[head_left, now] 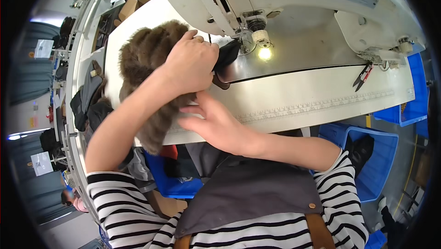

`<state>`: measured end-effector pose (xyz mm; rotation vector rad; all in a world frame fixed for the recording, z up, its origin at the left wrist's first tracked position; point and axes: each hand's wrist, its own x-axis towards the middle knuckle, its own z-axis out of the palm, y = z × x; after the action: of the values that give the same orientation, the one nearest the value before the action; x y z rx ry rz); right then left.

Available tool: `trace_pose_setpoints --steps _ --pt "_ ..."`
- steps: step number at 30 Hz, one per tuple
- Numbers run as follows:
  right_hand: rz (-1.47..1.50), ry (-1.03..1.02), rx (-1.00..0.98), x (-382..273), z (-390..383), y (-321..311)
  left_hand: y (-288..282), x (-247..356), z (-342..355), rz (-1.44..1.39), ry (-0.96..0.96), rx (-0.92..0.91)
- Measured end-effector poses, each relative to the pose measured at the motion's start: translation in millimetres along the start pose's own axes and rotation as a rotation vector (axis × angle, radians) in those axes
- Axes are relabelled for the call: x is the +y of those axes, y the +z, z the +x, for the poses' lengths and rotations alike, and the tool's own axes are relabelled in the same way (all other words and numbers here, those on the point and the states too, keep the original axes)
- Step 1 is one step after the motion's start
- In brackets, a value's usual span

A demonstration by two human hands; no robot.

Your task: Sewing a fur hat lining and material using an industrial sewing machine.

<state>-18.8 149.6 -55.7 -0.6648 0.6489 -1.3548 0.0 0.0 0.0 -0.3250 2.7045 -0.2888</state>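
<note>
A brown fur piece (149, 49) lies bunched on the white sewing table, left of the sewing machine (197, 5). My left hand (190, 60) is closed over its right edge, fingers bent, with a ring on one. Black fabric (227, 55) sticks out from under that hand toward the needle area; how it joins the fur is hidden. My right hand (218, 125) is just below, close to the fur's lower right side. Its thumb and fingers are apart and point left, with the fingertips partly hidden by the fur and my left hand.
Red-handled thread snips (364, 76) lie at the table's right. A ruler strip (317, 105) runs along the front edge. Blue bins (379, 166) stand at the lower right, and another blue bin (172, 187) sits below the table. Dark garments (87, 95) hang at the left.
</note>
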Motion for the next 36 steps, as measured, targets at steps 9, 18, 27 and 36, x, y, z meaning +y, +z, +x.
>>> trace_pose_setpoints --steps 9,18,27,36 --pt "0.246 0.169 0.387 -49.5 -8.4 -55.6 -5.6 -42.2 17.3 -1.285 0.038 -0.011" --pt "0.096 0.129 0.488 -38.7 21.4 -50.8 -13.7 -51.8 20.2 -1.309 -0.033 -0.275" --pt "-0.449 0.183 0.481 -61.7 6.2 -74.1 21.3 -5.3 3.4 -1.045 -0.302 0.477" --pt "-0.308 0.112 0.506 -59.5 -3.0 -75.8 1.2 4.8 -18.6 -0.866 -0.006 0.389"
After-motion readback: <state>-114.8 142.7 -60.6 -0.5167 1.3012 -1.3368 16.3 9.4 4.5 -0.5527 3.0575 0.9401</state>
